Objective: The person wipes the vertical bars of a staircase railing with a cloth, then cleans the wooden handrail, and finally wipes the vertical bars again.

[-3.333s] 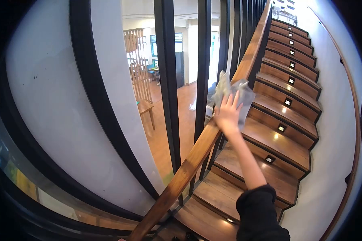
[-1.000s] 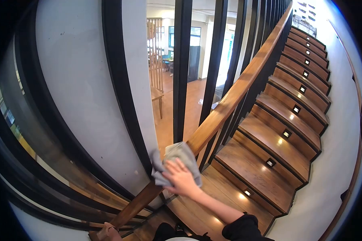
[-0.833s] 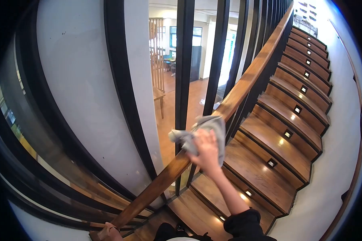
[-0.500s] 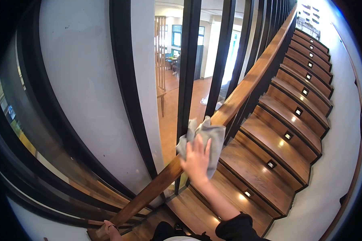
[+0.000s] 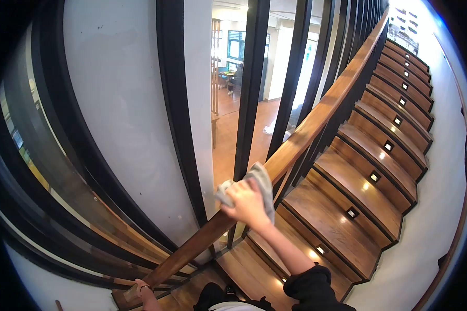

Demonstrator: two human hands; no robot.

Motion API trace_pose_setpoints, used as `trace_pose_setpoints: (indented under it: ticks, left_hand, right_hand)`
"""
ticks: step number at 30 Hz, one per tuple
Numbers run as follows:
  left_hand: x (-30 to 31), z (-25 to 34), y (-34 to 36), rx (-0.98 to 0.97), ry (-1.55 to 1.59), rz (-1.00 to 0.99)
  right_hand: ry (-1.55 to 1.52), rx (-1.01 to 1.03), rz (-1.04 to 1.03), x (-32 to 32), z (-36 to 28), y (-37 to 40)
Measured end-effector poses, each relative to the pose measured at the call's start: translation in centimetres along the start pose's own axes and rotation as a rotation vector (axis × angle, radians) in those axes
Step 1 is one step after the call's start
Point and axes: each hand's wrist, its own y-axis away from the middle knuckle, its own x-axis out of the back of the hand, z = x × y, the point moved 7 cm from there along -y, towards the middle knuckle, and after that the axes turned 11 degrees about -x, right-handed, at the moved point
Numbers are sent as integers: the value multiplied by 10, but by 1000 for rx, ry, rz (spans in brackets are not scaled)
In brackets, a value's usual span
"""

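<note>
A grey cloth [image 5: 264,187] is bunched over the wooden handrail [image 5: 311,124]. My right hand [image 5: 245,201] is closed on the cloth, pressing it onto the top of the rail, and the cloth hangs over the rail's stair side. Near the rail's lower end, at the bottom left, my left hand [image 5: 142,288] grips the handrail; its fingers are partly hidden.
Dark vertical bars [image 5: 251,93] stand along the rail, with a room visible between them. On the right, wooden stairs [image 5: 342,207] with small riser lights climb beside a white wall [image 5: 425,217]. My shoe [image 5: 230,290] shows on the lower steps.
My right hand has gone from fingers spread flat on the cloth to clenched around it, and has slid slightly down the rail. The cloth is more bunched. My left hand stays at the lower end.
</note>
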Motion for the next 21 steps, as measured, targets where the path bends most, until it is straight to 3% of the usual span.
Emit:
trace_pose_setpoints:
  ticks: [1,4,10,11,14,17,18,21]
  left_hand:
    - [0,-2,-3,-13,-26,-7]
    - [-7,-2,-8,-17,15,-13]
    - [-5,-1,-6,-24,53,-12]
    - [-8,-1,-12,-28,59,-17]
    - [-14,-1,-19,29,159,39]
    - [-14,-6,-17,129,248,144]
    - [-12,-7,-13,124,228,140]
    - [3,3,15,24,70,54]
  right_hand:
    - [13,-86,-56,8,6,-7]
    - [106,-95,-8,1,0,-2]
    - [348,104,-105,-59,-64,54]
    - [249,137,-98,-55,-62,55]
    - [-4,208,-16,-28,-37,54]
    - [40,96,74,7,15,26]
    - [106,45,207,21,38,16]
    - [103,-31,304,68,93,-31]
